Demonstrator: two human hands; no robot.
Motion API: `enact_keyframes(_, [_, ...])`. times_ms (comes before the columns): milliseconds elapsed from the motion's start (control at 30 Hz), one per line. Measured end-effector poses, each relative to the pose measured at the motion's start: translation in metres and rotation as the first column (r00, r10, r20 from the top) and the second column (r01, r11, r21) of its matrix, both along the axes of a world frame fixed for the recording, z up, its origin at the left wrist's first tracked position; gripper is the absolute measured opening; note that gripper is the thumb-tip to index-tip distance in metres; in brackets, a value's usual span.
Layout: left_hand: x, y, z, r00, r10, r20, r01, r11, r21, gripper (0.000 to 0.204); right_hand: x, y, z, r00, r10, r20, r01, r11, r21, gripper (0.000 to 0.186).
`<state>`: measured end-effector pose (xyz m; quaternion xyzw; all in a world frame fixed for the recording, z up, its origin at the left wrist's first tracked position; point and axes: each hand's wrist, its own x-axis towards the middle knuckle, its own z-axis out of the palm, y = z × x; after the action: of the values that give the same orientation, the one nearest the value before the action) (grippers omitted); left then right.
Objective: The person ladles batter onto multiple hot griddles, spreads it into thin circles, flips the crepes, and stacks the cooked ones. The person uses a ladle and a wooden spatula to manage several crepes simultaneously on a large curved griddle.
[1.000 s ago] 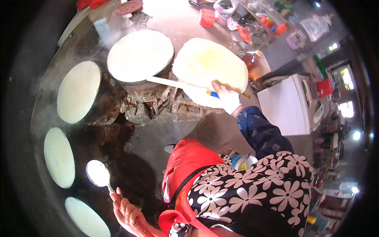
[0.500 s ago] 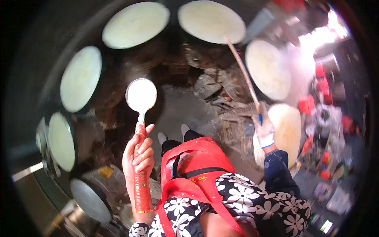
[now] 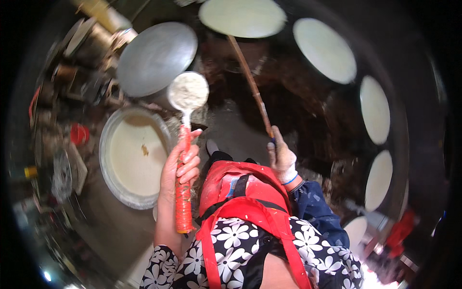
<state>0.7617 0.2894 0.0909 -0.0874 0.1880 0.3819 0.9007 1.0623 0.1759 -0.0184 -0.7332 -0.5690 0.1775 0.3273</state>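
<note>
My left hand [image 3: 182, 161] is closed around the red-wrapped handle of a ladle [image 3: 188, 91], whose round bowl points away from me and is coated with pale batter. Just left of that hand stands a wide metal basin [image 3: 138, 201] of cream-coloured batter, a small brown patch on its surface. In a whitish glove, my right hand [image 3: 284, 158] grips the near end of a long wooden stick [image 3: 251, 79]. The stick's far end meets the near edge of a pale, round, batter-covered griddle [image 3: 243, 19]. Beyond the ladle lies a bare grey round griddle [image 3: 156, 58].
More pale round griddles [image 3: 325, 49] curve along the right side. A small red container [image 3: 80, 134], a clear plastic bag [image 3: 62, 176] and clutter stand at the left. Red cloth or plastic [image 3: 400, 233] shows at the lower right.
I have turned to the left, so the bare grey griddle is now ahead and the batter basin is in full view. Both hands keep hold of the ladle and the stick.
</note>
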Motion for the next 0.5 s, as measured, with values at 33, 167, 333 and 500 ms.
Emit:
enact_keyframes(33, [-0.027, -0.008, -0.012, 0.992, 0.094, -0.081, -0.091, 0.995, 0.041, 0.045, -0.017, 0.019, 0.0, 0.994, 0.109, 0.005, -0.108, 0.991, -0.072, 0.056])
enact_keyframes(167, [-0.143, -0.015, -0.059, 0.788, 0.358, -0.5, -0.328, 0.933, 0.151, 0.046, -0.132, 0.112, 0.001, 0.83, 0.546, -0.11, -0.553, 0.782, -0.287, 0.06])
enact_keyframes(333, [-0.235, -0.061, -0.146, 0.645, 0.507, -0.572, -0.647, 0.761, -0.056, 0.045, -0.253, 0.17, -0.048, 0.482, 0.83, -0.28, -0.837, 0.342, -0.427, 0.05])
enact_keyframes(500, [-0.273, -0.12, -0.253, 0.578, 0.481, -0.66, -0.772, 0.584, -0.251, 0.047, -0.352, 0.189, -0.107, 0.282, 0.941, -0.188, -0.884, 0.179, -0.431, 0.031])
